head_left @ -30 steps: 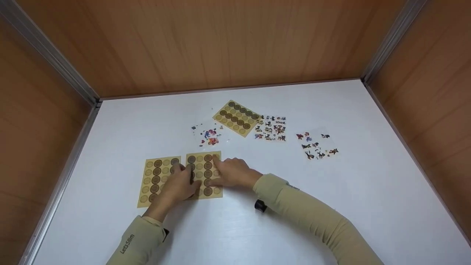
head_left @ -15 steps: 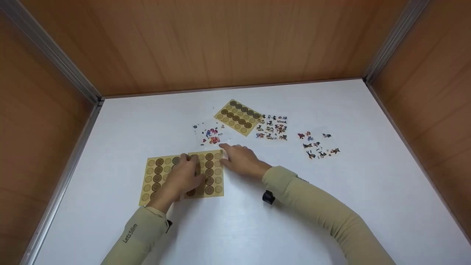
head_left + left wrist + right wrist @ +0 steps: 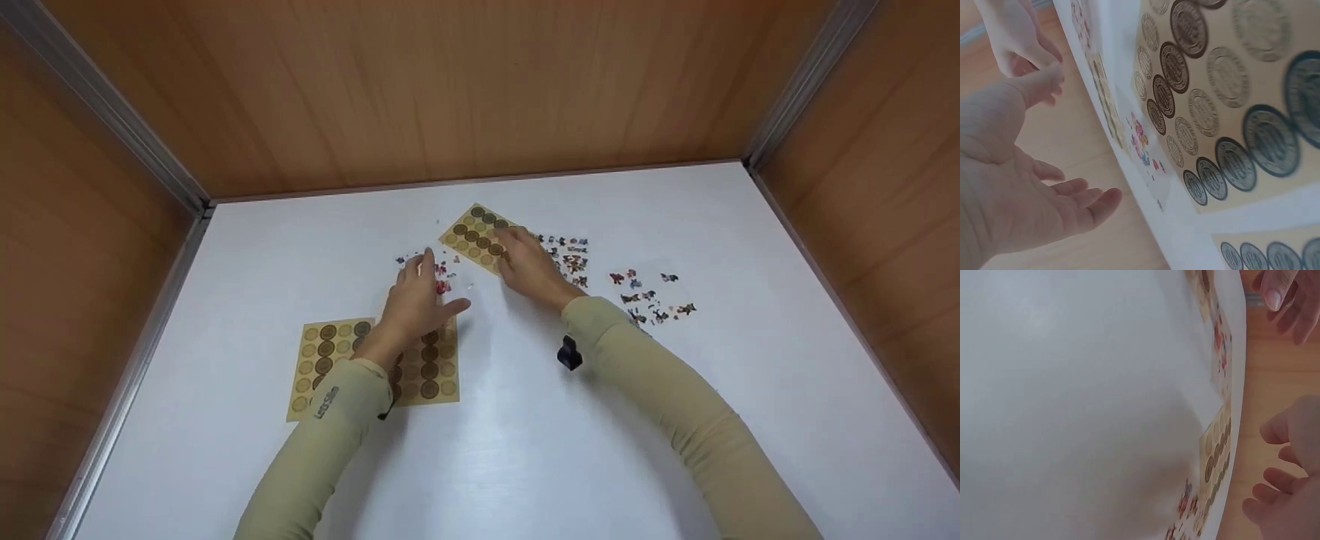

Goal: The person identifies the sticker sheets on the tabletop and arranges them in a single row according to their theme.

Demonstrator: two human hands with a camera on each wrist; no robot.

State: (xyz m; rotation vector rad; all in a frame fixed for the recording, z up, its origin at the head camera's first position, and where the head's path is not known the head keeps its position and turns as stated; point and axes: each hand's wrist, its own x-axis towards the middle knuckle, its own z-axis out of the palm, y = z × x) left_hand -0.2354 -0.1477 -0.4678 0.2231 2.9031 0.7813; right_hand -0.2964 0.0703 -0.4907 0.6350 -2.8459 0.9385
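My left hand hovers over the clear sheet of small colourful stickers, thumb spread wide and nothing held. Beneath its wrist lies a tan sheet of round seal stickers; another such seal sheet is beside it on the left. Over the back tan seal sheet is my right hand, fingers loosely bent. In the right wrist view the right hand appears raised off the table, with no item visible in it. Each hand covers part of the sheets below.
A clear sheet with dense figure stickers lies partly behind the right hand. Farther right is another clear figure-sticker sheet. Wooden panels wall the white table at the back and sides.
Both hands have left the two front seal sheets and moved toward the back. The left hand has opened out above the colourful stickers; the right has reached the back seal sheet.
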